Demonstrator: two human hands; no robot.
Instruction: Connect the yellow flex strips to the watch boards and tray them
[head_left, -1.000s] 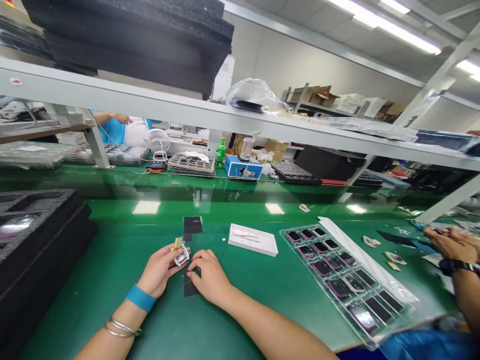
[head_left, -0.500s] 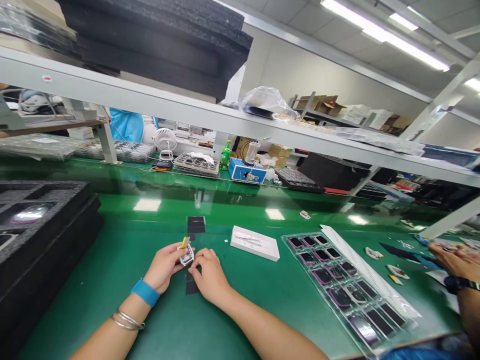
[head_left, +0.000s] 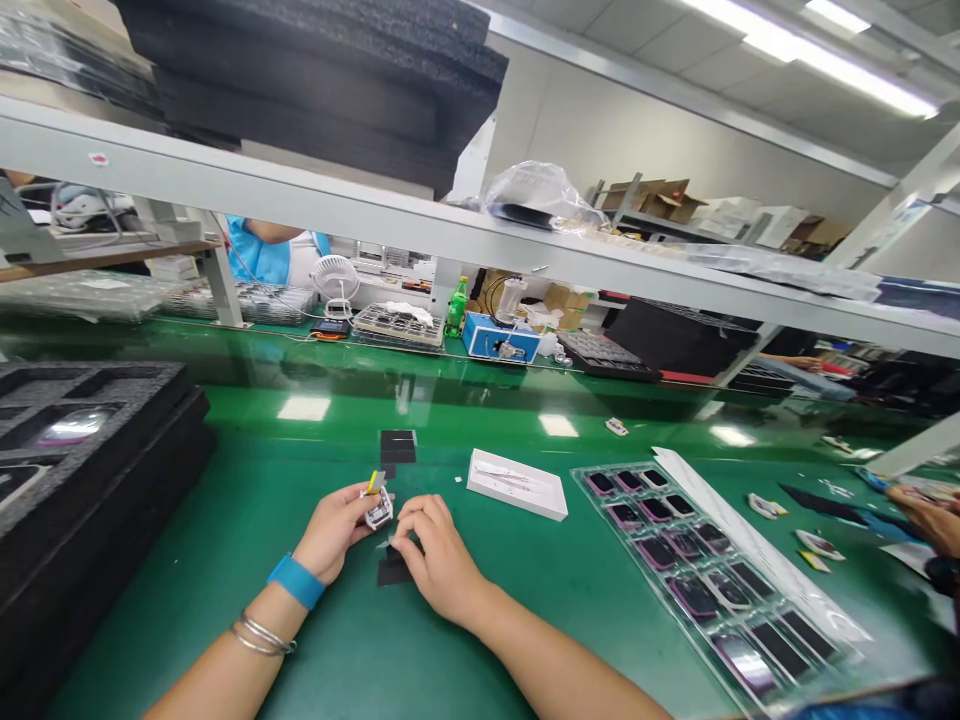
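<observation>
Your left hand (head_left: 334,530) grips a small white part (head_left: 378,512) as your right hand (head_left: 439,562), grip unclear, shifts down over a black sheet (head_left: 394,572) on the counter (head_left: 225,560).

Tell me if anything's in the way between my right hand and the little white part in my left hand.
Nothing visible stands between them. The right hand sits just beside the small white part held in the left hand; the black sheet lies under the right hand.
</observation>
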